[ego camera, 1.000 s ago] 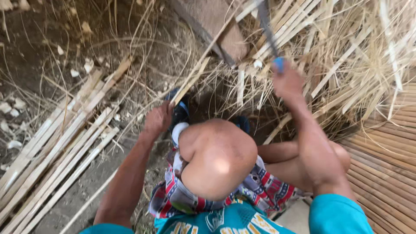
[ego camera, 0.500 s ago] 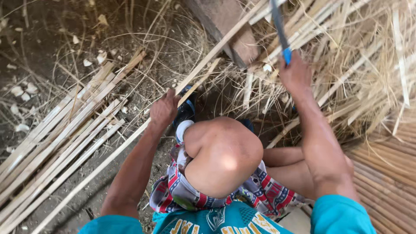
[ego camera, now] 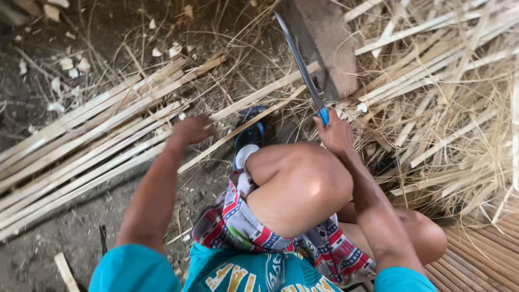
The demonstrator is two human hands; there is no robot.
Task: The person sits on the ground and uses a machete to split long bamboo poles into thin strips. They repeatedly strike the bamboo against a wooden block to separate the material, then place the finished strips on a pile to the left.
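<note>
My right hand [ego camera: 336, 134] grips the blue-ended handle of a long dark knife [ego camera: 303, 67], whose blade points up and away toward a wooden block [ego camera: 330, 46]. My left hand [ego camera: 190, 130] rests on a long split bamboo strip [ego camera: 246, 123] that runs diagonally across the ground; the fingers look curled over it. My bent knee [ego camera: 303, 184] sits between the two arms, with a dark sandal [ego camera: 250, 130] on the foot just beyond it.
A bundle of long bamboo strips [ego camera: 81, 146] lies on the dirt at the left. Tangled bamboo shavings and thin strips [ego camera: 454, 108] pile up at the right. A woven bamboo mat [ego camera: 481, 254] is at the lower right. Small white chips [ego camera: 67, 65] dot the ground.
The view has swung right to left. My left hand moved left along the strip, away from my foot. The knife has tilted, its blade now leaning to the upper left.
</note>
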